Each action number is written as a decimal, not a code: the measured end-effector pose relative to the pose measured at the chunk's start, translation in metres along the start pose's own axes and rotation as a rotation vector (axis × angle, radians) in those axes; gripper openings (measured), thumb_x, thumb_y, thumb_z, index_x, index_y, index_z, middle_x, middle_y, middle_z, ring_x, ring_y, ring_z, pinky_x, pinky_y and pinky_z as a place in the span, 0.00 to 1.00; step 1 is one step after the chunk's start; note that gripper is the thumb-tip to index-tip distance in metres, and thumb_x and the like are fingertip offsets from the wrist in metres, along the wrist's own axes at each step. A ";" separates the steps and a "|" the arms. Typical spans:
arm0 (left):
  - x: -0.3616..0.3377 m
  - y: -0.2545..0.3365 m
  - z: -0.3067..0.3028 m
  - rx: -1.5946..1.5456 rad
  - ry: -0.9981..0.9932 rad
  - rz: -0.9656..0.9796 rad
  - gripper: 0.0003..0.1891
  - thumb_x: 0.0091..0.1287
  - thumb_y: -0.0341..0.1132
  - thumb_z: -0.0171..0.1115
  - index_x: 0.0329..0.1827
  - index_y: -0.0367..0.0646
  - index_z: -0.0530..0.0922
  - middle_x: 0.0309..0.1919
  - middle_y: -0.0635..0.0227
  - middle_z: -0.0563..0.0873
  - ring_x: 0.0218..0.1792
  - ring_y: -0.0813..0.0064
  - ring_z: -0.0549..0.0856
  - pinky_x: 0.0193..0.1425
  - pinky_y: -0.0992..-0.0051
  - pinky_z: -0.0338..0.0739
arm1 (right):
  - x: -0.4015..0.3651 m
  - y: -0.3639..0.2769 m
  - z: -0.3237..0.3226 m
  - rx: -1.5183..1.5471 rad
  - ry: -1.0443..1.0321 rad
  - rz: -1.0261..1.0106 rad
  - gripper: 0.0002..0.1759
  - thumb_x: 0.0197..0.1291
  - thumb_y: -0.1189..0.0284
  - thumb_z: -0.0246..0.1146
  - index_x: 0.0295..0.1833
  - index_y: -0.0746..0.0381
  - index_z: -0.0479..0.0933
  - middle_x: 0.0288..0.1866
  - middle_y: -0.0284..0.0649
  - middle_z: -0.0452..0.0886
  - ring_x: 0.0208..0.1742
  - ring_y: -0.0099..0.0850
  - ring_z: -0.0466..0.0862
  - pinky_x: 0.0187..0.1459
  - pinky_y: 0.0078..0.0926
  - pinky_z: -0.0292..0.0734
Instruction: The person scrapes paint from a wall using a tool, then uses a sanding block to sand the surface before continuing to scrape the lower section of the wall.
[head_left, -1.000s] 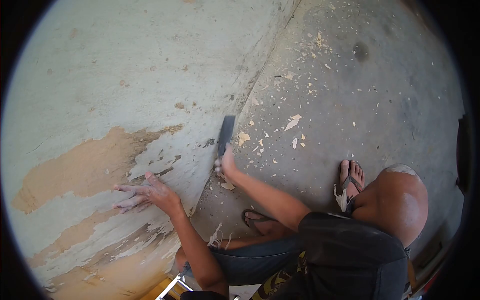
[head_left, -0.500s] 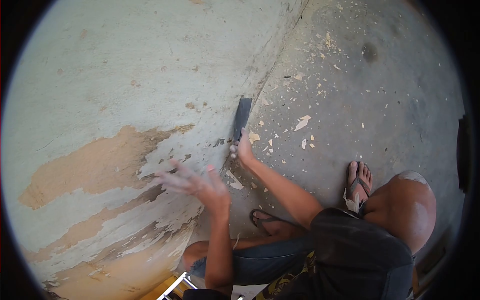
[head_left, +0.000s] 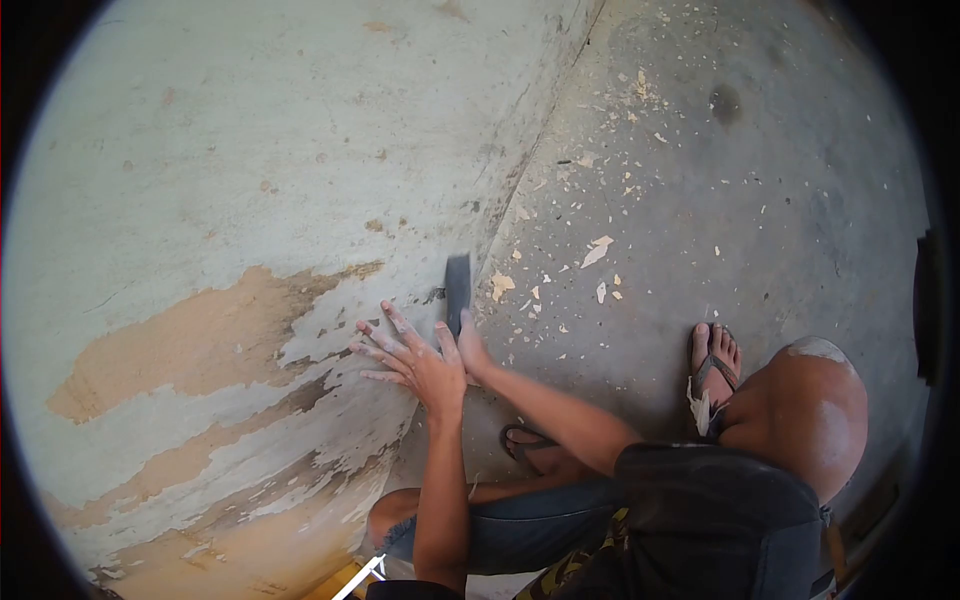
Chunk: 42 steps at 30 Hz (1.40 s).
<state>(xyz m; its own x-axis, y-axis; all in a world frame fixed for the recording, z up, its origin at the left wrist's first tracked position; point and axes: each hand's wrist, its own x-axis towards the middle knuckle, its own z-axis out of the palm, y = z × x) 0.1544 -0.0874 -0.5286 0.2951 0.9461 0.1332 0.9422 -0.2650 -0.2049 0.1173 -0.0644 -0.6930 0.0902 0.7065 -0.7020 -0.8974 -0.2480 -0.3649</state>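
My right hand [head_left: 470, 350] grips a dark flat scraper [head_left: 458, 285], its blade set against the foot of the wall [head_left: 260, 150] where it meets the floor. My left hand [head_left: 405, 355] rests flat on the wall with fingers spread, just left of the scraper and touching my right hand. Around the hands the pale paint is flaking, and tan bare patches [head_left: 190, 335] show to the left. My knees and dark shorts fill the lower right.
The concrete floor [head_left: 720, 180] is strewn with paint chips [head_left: 597, 250]. My feet in flip-flops [head_left: 712, 365] stand on it close to the wall. A metal frame edge [head_left: 360, 575] shows at the bottom.
My left hand left the wall farther left, swung through the air, and now lies on the wall beside the scraper. The scraper pushed forward along the wall base, then drew back.
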 end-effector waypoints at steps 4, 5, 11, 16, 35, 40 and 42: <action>-0.003 -0.003 0.001 0.018 0.011 -0.016 0.45 0.71 0.51 0.56 0.85 0.52 0.42 0.82 0.45 0.32 0.79 0.34 0.29 0.72 0.27 0.24 | 0.039 0.047 0.011 -0.118 0.086 -0.301 0.42 0.75 0.42 0.37 0.65 0.74 0.67 0.53 0.53 0.78 0.42 0.38 0.80 0.46 0.37 0.76; -0.001 -0.003 0.000 0.017 0.002 -0.012 0.45 0.71 0.51 0.55 0.85 0.52 0.42 0.82 0.45 0.32 0.79 0.34 0.29 0.71 0.26 0.24 | 0.056 0.029 0.011 0.162 0.085 -0.302 0.40 0.74 0.40 0.40 0.58 0.70 0.72 0.51 0.50 0.76 0.41 0.34 0.80 0.38 0.36 0.77; -0.001 -0.011 0.004 0.049 -0.006 0.005 0.44 0.71 0.52 0.55 0.85 0.54 0.42 0.82 0.44 0.33 0.79 0.34 0.28 0.71 0.25 0.25 | -0.017 -0.047 0.005 0.052 -0.011 0.118 0.42 0.74 0.41 0.37 0.57 0.71 0.75 0.40 0.50 0.81 0.45 0.38 0.84 0.42 0.35 0.80; 0.000 -0.007 0.006 0.034 0.022 -0.006 0.44 0.72 0.53 0.55 0.85 0.55 0.41 0.82 0.44 0.33 0.79 0.33 0.29 0.71 0.25 0.25 | 0.000 -0.001 0.014 -0.018 0.172 -0.254 0.40 0.71 0.37 0.38 0.44 0.66 0.75 0.25 0.38 0.72 0.23 0.30 0.74 0.22 0.32 0.71; 0.002 -0.012 0.009 0.108 -0.038 0.001 0.44 0.73 0.56 0.52 0.85 0.53 0.40 0.81 0.40 0.33 0.78 0.30 0.29 0.70 0.24 0.24 | -0.001 -0.009 0.018 0.050 0.004 0.049 0.47 0.74 0.40 0.35 0.70 0.76 0.65 0.40 0.49 0.80 0.42 0.45 0.80 0.54 0.39 0.75; 0.001 -0.016 0.011 0.101 -0.035 -0.005 0.44 0.73 0.56 0.53 0.85 0.54 0.40 0.81 0.42 0.31 0.78 0.31 0.27 0.70 0.23 0.26 | -0.011 0.004 0.028 -0.162 0.224 -0.329 0.47 0.74 0.40 0.35 0.68 0.77 0.68 0.47 0.55 0.81 0.51 0.45 0.81 0.60 0.38 0.72; 0.003 -0.013 0.008 0.080 -0.033 0.004 0.44 0.73 0.56 0.52 0.85 0.53 0.40 0.81 0.41 0.33 0.78 0.29 0.28 0.70 0.24 0.24 | -0.017 -0.083 0.016 0.183 0.049 0.215 0.45 0.75 0.43 0.34 0.68 0.75 0.69 0.64 0.62 0.76 0.69 0.45 0.74 0.72 0.36 0.62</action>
<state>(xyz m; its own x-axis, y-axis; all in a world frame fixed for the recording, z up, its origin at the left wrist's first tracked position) 0.1419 -0.0795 -0.5332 0.2922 0.9511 0.1000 0.9248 -0.2544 -0.2829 0.1833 -0.0450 -0.6415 -0.0942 0.6169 -0.7814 -0.9608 -0.2620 -0.0910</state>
